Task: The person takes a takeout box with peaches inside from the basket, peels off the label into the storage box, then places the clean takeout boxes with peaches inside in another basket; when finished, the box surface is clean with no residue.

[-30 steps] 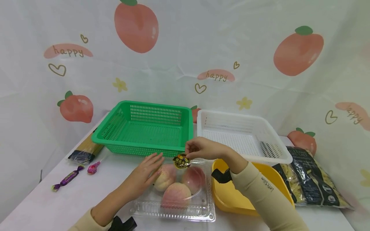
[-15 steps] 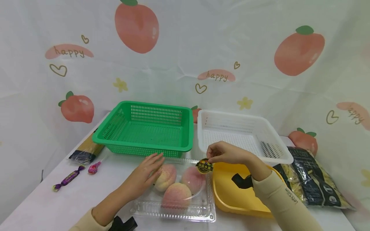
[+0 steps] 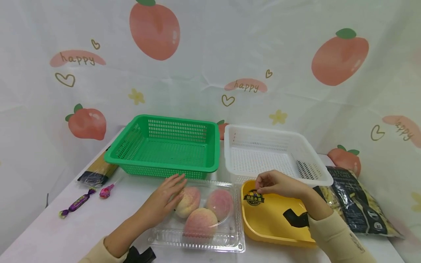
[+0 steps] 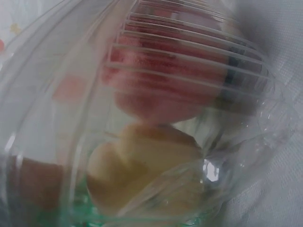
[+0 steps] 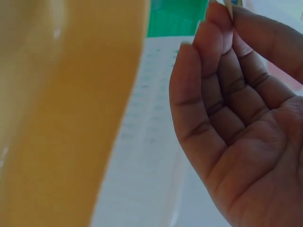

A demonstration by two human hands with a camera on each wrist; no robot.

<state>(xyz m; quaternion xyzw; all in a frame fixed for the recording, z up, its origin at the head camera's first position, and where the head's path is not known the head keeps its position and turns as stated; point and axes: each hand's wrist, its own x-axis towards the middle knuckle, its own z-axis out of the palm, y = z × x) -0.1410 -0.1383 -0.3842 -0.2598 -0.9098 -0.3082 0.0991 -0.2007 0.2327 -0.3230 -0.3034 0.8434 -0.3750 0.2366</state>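
Observation:
My right hand pinches a black-and-gold fruit sticker by its edge, over the near-left part of a yellow tub. In the right wrist view, thumb and index fingertip meet at the sticker's edge at the top, the other fingers loosely bent. My left hand, fingers extended, rests on the left side of a clear plastic clamshell box. Inside the box lie three peaches, the nearest peach in front. The left wrist view shows a red peach and a pale one through the plastic.
Behind the box stand a green basket and a white basket. On the left lie a purple wrapped candy, a pink lollipop and a packet of noodles. A black pasta bag lies at the right.
My right hand has carried the sticker rightward, from above the clamshell box to over the yellow tub. The left hand has stayed on the box.

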